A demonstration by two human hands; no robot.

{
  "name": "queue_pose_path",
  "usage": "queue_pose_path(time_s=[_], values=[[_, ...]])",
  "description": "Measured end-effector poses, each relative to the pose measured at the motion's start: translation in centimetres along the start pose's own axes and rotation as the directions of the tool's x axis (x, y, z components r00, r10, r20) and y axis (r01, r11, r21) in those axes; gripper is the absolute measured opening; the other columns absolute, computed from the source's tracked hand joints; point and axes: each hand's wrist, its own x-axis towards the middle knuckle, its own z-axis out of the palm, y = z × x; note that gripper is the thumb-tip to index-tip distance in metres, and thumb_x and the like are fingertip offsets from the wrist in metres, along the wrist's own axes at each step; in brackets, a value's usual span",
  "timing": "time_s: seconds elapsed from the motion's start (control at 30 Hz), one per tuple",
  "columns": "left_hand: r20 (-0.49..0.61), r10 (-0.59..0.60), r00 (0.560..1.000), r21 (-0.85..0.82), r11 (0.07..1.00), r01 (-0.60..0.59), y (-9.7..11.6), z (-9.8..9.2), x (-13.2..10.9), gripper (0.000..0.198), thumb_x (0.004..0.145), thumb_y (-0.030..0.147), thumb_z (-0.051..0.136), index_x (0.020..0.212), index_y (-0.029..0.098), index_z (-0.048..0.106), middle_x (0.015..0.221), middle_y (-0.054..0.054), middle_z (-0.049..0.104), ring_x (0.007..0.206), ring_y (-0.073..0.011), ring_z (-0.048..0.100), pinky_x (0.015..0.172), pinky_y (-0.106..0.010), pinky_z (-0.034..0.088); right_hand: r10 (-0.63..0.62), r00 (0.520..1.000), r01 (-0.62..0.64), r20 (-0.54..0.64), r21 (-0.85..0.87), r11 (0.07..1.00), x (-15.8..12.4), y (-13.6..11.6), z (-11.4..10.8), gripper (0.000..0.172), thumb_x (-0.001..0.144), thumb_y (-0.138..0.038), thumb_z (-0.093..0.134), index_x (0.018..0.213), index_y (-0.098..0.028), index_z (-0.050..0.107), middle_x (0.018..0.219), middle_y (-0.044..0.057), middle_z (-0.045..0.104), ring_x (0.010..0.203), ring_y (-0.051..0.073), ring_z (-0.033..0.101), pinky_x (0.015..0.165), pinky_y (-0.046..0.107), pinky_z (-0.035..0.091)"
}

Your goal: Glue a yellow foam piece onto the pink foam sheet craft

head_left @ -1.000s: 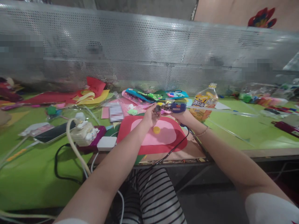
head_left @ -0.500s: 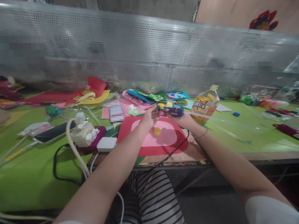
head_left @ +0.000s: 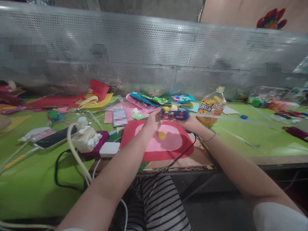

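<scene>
My right hand point(head_left: 190, 123) is closed around a blue glue gun point(head_left: 180, 115); a long clear glue stick point(head_left: 211, 116) sticks out of its back and a black cord point(head_left: 181, 152) hangs from it. Close to the gun's front, my left hand point(head_left: 155, 119) has its fingers pinched at a small dark piece point(head_left: 162, 112), too small and blurred to name. Below both hands lies a pink rounded sheet point(head_left: 146, 141) on a larger red sheet point(head_left: 130, 134). A yellow round piece point(head_left: 161, 135) rests on the pink sheet.
A power strip with plugs point(head_left: 88, 139), a white adapter point(head_left: 110, 149) and a phone point(head_left: 56, 138) lie to the left. An orange-labelled bottle point(head_left: 211, 107) stands on the right. Felt cut-outs point(head_left: 158, 99) lie behind the hands. At the far left edge another person's hand point(head_left: 4, 122) shows.
Almost nothing differs. Both hands keep their places with the glue gun and the small dark piece; the view has shifted only slightly.
</scene>
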Motion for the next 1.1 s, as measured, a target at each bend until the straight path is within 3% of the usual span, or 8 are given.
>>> queue_pose_path(time_s=[0.23,0.5,0.73,0.97,1.1], values=[[0.023,0.0,1.0,-0.011,1.0,0.0,0.1,0.0,0.0,0.008,0.066,0.014,0.063,0.074,0.013,0.063,0.065,-0.003,0.064,0.058,-0.009,0.058,0.057,-0.02,0.046,-0.215,0.976,0.215,-0.019,-0.037,0.976,0.8,0.7,0.1,0.02,0.071,-0.037,0.056,0.077,-0.019,0.06,0.065,0.002,0.059,0.062,0.018,0.053,0.052,0.029,0.044],[0.027,-0.012,1.0,0.01,1.0,0.012,-0.1,0.0,0.0,0.008,0.066,0.016,0.063,0.074,0.014,0.063,0.064,-0.003,0.064,0.059,-0.0097,0.059,0.059,-0.021,0.047,-0.179,0.983,0.181,-0.039,0.065,0.981,1.2,0.9,0.3,0.013,0.073,-0.031,0.052,0.072,-0.019,0.057,0.065,0.003,0.058,0.074,0.022,0.056,0.056,0.031,0.046],[0.028,0.054,0.998,0.041,0.998,-0.055,-0.2,-0.2,0.3,0.007,0.068,0.013,0.062,0.075,0.014,0.063,0.064,0.0,0.063,0.056,-0.0069,0.057,0.056,-0.018,0.044,-0.231,0.971,0.225,-0.056,-0.093,0.97,0.4,-0.2,-0.1,0.011,0.069,-0.03,0.056,0.071,-0.019,0.057,0.058,0.001,0.053,0.061,0.017,0.051,0.052,0.028,0.042],[-0.063,0.03,0.998,0.072,0.997,-0.026,-0.1,0.0,0.1,0.024,0.063,0.032,0.073,0.066,0.015,0.057,0.053,0.002,0.055,0.048,-0.006,0.051,0.05,-0.017,0.043,-0.255,0.965,0.255,0.068,0.006,0.967,0.3,-0.4,-0.6,0.014,0.071,-0.029,0.055,0.078,-0.02,0.061,0.07,0.001,0.061,0.069,0.019,0.055,0.059,0.031,0.048],[-0.102,0.026,0.994,0.054,0.998,-0.021,0.2,0.1,0.1,0.032,0.06,0.038,0.074,0.066,0.014,0.055,0.053,0.001,0.055,0.045,-0.0053,0.05,0.048,-0.017,0.043,-0.223,0.972,0.217,0.069,0.088,0.972,0.1,-0.7,-0.8,0.018,0.068,-0.03,0.06,0.082,-0.018,0.063,0.077,0.003,0.064,0.074,0.02,0.057,0.064,0.032,0.05]])
